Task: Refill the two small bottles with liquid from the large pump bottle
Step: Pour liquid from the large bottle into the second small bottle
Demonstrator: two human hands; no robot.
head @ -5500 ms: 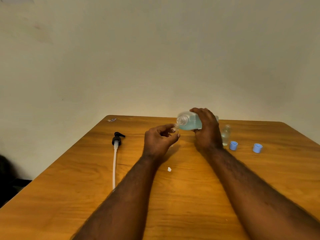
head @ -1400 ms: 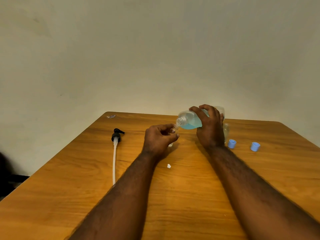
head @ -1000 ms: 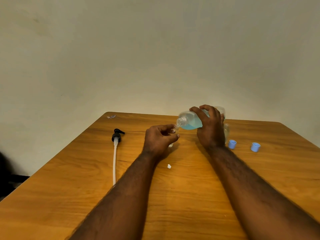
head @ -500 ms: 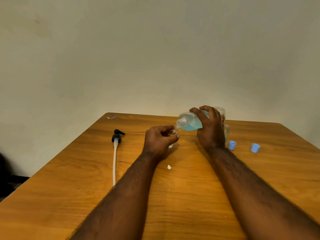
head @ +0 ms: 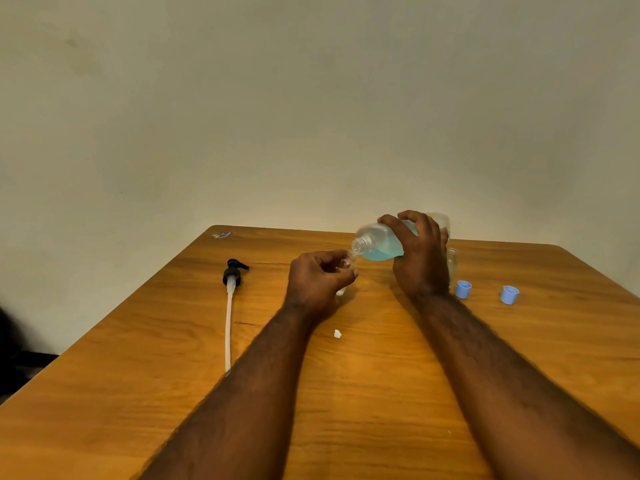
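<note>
My right hand (head: 420, 261) grips the large clear bottle (head: 379, 242) of blue liquid, tipped almost flat with its open neck pointing left and down. My left hand (head: 317, 282) holds a small clear bottle (head: 347, 261) upright, its mouth right under the large bottle's neck; most of it is hidden by my fingers. The second small bottle (head: 452, 263) stands uncapped on the table just behind my right hand. Two blue caps lie to the right, one (head: 463, 289) close to my wrist, the other (head: 509, 294) farther out.
The black pump head with its long white tube (head: 229, 306) lies on the wooden table (head: 346, 393) to the left. A small white scrap (head: 337, 334) sits between my forearms. A wall rises behind the far edge of the table.
The large bottle's base has lifted a little over the last seconds, so it tilts more steeply toward the small bottle. Both hands stay in nearly the same place.
</note>
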